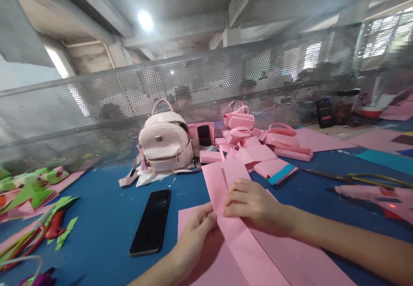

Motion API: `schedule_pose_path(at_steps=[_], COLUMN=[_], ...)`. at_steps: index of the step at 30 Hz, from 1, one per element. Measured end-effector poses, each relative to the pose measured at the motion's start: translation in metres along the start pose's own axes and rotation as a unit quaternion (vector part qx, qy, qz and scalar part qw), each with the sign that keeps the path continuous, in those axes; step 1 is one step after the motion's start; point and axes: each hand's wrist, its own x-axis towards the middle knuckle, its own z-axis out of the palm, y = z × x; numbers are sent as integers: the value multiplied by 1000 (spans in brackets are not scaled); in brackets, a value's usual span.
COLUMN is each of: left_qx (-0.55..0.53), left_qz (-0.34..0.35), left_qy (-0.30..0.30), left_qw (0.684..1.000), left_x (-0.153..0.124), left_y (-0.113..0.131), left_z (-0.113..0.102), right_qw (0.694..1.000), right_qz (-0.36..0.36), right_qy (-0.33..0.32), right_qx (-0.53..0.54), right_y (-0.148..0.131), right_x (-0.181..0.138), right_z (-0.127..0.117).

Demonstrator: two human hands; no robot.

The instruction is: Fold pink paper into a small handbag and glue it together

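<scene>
A long folded sheet of pink paper runs from the lower right up toward the middle, held raised and tilted. My left hand pinches its left edge, thumb on top and fingers underneath. Over the upper part curl the fingers of my right hand, closed on the fold; its thumb is hidden. Beneath lies another flat pink sheet on the blue table. A black phone rests to the left of my left hand.
A pale backpack stands behind, beside a pile of pink paper pieces. At right lie scissors and a pink glue gun with a lit red light. Green paper pieces lie left. A perforated metal screen crosses the back, people behind it.
</scene>
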Motion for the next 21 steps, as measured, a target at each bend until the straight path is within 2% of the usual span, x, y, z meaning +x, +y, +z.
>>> schedule_pose_path(at_steps=[3,8,12,17,21], left_qx=[55,70,60,1,47], left_qz=[-8,-32,-37,-45,-35], left_qy=[12,25,-9,-56,-53], left_qw=[998,997,997,997,997], left_x=[-1,-3,-4,-2,-2], left_y=[-2,-6,-5,-8,-9], left_z=[-3,-6,-4,-3,-4], right_qw=[1000,998,996,997,998], right_qz=[-4,-56,-76,-66,-55], right_qy=[-1,-8,-15,-30,-39], right_qx=[-3,-32,-38,-26,-3], right_y=[-1,-2,-1,0,-1], right_x=[-2,-6,-9,-12,-12], right_z=[-1,1,3,6,10])
